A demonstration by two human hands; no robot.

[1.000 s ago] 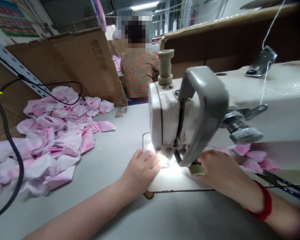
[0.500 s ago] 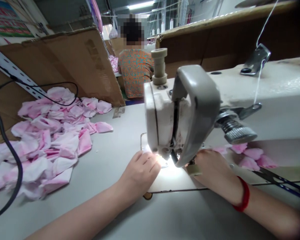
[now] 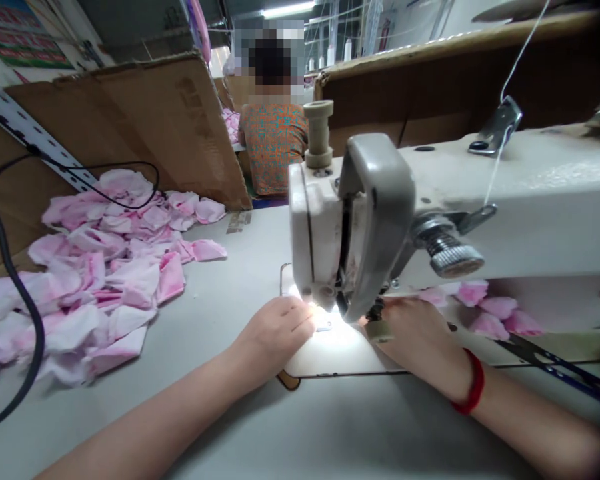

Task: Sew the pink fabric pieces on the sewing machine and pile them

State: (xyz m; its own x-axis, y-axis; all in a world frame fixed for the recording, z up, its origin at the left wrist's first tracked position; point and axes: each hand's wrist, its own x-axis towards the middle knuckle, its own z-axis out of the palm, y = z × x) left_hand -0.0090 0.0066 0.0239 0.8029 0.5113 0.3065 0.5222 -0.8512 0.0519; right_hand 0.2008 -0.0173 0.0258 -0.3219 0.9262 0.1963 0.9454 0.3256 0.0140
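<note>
A white sewing machine (image 3: 520, 207) stands in front of me, its lamp glaring on the needle plate (image 3: 325, 347). My left hand (image 3: 280, 327) rests at the left of the needle area, fingers curled and pressed together; whatever they hold is lost in the glare. On the other side, my right hand (image 3: 410, 333) reaches behind the machine's head, a red band (image 3: 473, 383) on its wrist. Its fingertips are hidden by the needle parts, so what they touch does not show. Pink and white fabric pieces (image 3: 500, 313) lie under the machine arm, beyond my right hand.
A heap of pink and white fabric pieces (image 3: 115, 267) covers the table's left side, with a black cable (image 3: 25, 313) hanging before it. Dark scissors-like blades (image 3: 545, 357) lie at the right. Cardboard panels (image 3: 145, 127) stand behind; a person (image 3: 275, 147) sits beyond, back turned.
The view has shifted slightly, so the machine appears a little further left. My left hand's fingers are drawn closer together. Both hands stay by the needle area.
</note>
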